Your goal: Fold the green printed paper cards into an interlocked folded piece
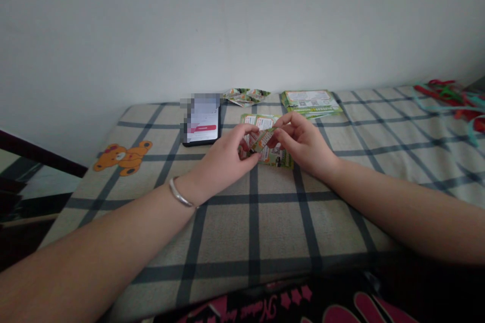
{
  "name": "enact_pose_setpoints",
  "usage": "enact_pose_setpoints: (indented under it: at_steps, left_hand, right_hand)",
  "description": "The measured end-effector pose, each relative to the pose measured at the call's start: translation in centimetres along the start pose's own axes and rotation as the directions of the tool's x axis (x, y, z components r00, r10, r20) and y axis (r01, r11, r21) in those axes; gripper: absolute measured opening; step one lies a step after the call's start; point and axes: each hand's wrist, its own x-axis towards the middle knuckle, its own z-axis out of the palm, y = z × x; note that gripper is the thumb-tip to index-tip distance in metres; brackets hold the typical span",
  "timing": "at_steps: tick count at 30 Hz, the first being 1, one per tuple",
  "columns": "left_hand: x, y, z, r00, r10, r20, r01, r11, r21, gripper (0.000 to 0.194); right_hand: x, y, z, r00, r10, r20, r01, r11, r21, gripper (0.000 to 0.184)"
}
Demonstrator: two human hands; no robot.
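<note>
And from the far left, an orange teddy bear figure (pixel 123 158) sits on the checked cloth (pixel 223 224). Next, a silvery bangle (pixel 180 193) round the left wrist, and beyond it the phone (pixel 205 135), screen up, partly blurred. Now the left hand (pixel 232 154) — thumb and fingers curled in, grasping one side of a small printed piece (pixel 265 137). Behind, near the wall (pixel 242 25), lies a creased, patterned packet (pixel 246 96). The printed piece is right between the hands, over a green printed sheet (pixel 287 160); whether the two are joined, I can't tell. In comes the right hand (pixel 308 144) — thumb and forefinger pinching the piece's other side. Behind it, a green-and-white box (pixel 309 101); far right, a tangle of red and teal strips (pixel 454 98).
</note>
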Motion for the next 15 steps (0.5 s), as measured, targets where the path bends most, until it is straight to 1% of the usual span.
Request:
enact_pose_setpoints:
  at_steps: [2, 5, 8, 11, 15]
  left_hand:
    - [-0.1, -0.1, 0.0, 1.0, -0.012, -0.012, 0.011, 0.996, -0.084, 0.048]
    - [-0.2, -0.2, 0.1, 1.0, -0.009, -0.028, 0.004, 0.988, -0.154, 0.05]
    - [-0.3, -0.3, 0.3, 0.999, 0.014, -0.042, -0.022, 0.979, -0.204, 0.051]
    - [-0.2, -0.8, 0.5, 0.998, 0.039, -0.049, -0.051, 0.967, -0.251, 0.048]
    - [0.0, -1.1, 0.6, 1.0, 0.002, -0.008, -0.004, 0.948, -0.319, 0.045]
  right_hand:
    - [-0.1, 0.0, 0.1, 0.999, -0.031, 0.03, 0.032, 0.999, -0.043, 0.023]
    - [-0.2, 0.0, 0.2, 0.997, -0.065, 0.048, 0.071, 0.988, -0.139, 0.031]
    - [-0.3, -0.1, 0.2, 0.995, -0.09, 0.05, 0.098, 0.978, -0.182, 0.032]
    - [-0.3, 0.0, 0.1, 0.994, -0.092, 0.067, 0.104, 0.973, -0.205, 0.033]
    - [-0.4, 0.2, 0.1, 0.991, -0.094, 0.1, 0.116, 0.961, -0.249, 0.034]
